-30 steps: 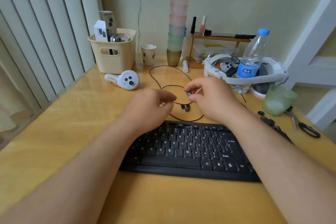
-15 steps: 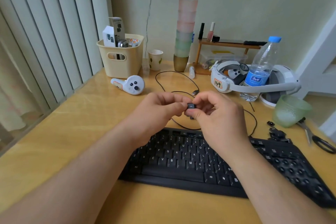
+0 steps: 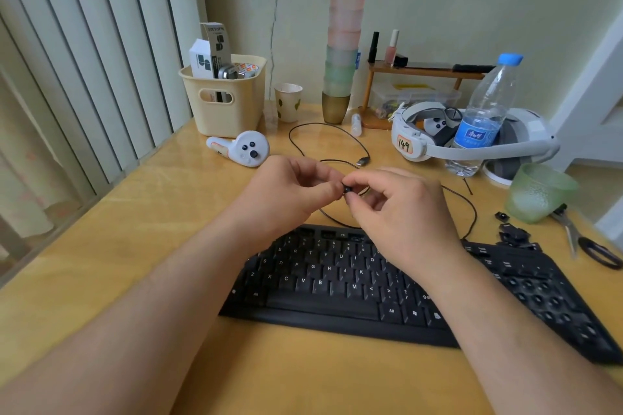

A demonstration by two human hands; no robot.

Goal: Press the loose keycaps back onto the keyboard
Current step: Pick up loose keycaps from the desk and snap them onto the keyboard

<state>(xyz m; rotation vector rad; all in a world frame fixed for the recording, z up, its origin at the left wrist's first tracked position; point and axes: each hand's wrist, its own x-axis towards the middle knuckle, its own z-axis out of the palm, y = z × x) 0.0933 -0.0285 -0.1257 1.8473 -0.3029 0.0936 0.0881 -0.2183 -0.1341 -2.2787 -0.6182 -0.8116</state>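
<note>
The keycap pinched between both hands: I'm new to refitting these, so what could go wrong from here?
1. The keycap is tiny and held only at the fingertips of the left hand and right hand; it could slip.
2. It hangs above the looped black cable, behind the keyboard, so a dropped cap might bounce away.

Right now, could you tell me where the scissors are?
The scissors lie at the table's far right edge in the head view, beside the green glass cup and past the keyboard's right end.
</note>
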